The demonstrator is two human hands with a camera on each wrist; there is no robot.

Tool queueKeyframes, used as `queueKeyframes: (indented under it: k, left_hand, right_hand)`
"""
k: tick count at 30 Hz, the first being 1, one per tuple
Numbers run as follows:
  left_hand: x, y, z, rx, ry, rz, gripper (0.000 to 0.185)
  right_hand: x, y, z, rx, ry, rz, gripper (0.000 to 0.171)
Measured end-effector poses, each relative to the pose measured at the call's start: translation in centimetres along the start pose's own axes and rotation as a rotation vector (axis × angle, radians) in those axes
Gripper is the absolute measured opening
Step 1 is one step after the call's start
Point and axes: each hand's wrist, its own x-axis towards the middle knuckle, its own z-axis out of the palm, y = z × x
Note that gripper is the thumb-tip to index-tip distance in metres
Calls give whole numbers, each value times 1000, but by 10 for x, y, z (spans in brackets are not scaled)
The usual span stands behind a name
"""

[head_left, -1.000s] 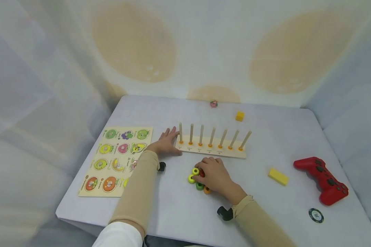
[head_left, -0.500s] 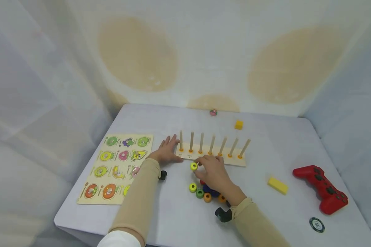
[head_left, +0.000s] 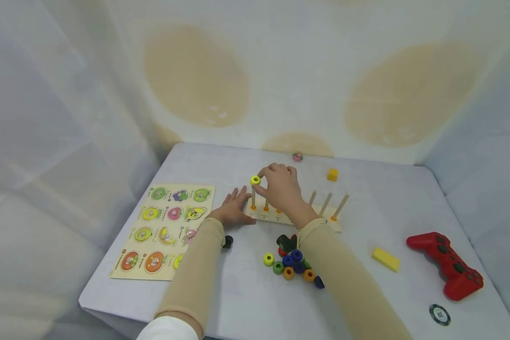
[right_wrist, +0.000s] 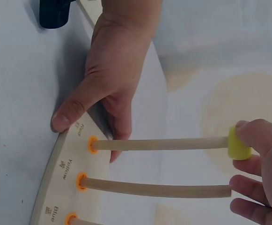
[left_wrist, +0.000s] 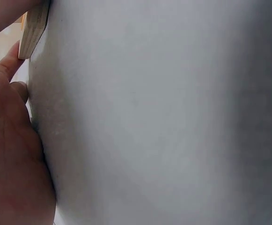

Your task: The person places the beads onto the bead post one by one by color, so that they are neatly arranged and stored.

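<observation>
My right hand (head_left: 282, 189) pinches a yellow-green bead (head_left: 255, 180) between thumb and fingertips. In the right wrist view, this bead sits at the top of the peg (right_wrist: 173, 144) by the word Red; how far it is on cannot be told. The wooden peg board (head_left: 272, 216) carries a row of upright pegs, partly hidden by the right hand in the head view. My left hand (head_left: 235, 210) holds the board's left end, thumb at the front edge and fingers at the back. Another yellow-green bead (head_left: 268, 259) lies by the pile near the front.
Several blue, orange, green and red beads (head_left: 299, 267) lie below the right forearm. A fruit puzzle board (head_left: 161, 231) is at left. On the right are a yellow block (head_left: 386, 259), a red game controller (head_left: 446, 264) and a chip (head_left: 439, 314). A yellow cube (head_left: 333, 174) stands farther back.
My right hand has taken a yellow-green bead from the pile and carried it up to the leftmost peg's top. The pile is more exposed. The left hand has stayed at the board's end.
</observation>
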Motion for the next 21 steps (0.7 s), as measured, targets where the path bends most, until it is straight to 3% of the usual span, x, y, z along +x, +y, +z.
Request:
queueKeyframes:
  k: [6, 11, 16, 21]
  left_hand:
    - [10, 0, 3, 25, 0, 6, 99]
    - [9, 4, 1, 23, 12, 22, 98]
    - [11, 1, -2, 8, 15, 30, 97]
    - [15, -5, -5, 35, 31, 27, 99]
  right_hand:
    - [5, 4, 7, -39, -28, 8, 43]
    - [5, 12, 1, -28, -5, 19, 53]
    - [-5, 24, -7, 57, 76, 25, 40]
    - [-19, 37, 1, 126, 258, -125, 28]
